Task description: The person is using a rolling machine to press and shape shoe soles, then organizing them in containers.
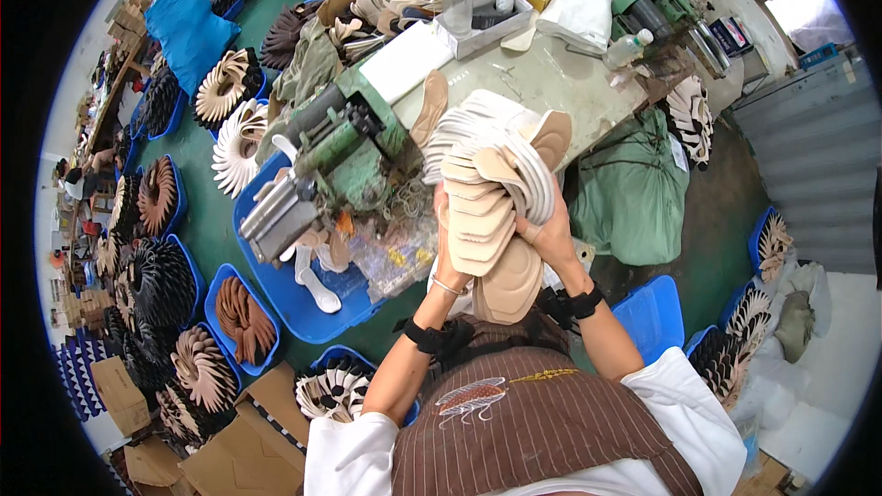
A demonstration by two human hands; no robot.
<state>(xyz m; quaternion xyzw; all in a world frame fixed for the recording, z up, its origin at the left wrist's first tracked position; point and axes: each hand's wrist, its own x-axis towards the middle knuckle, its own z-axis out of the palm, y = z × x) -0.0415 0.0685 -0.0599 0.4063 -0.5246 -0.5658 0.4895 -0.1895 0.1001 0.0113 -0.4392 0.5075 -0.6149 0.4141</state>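
Observation:
I hold a fanned stack of beige and white shoe insoles (491, 193) in front of my chest, above the table's near edge. My left hand (447, 243) grips the stack's left side, and my right hand (548, 231) clasps its right side from below. The lowest insole (507, 287) hangs down between my wrists. A single tan insole (429, 106) lies on the grey worktable (551, 83) just behind the stack. Both wrists wear black straps.
A green roller machine (340, 152) stands left of the stack. A white tray (478, 23) with bottles sits at the table's back. A green sack (634, 188) leans at the right. Blue bins (243, 317) of fanned insoles cover the green floor; a blue bin (650, 314) sits beside my right elbow.

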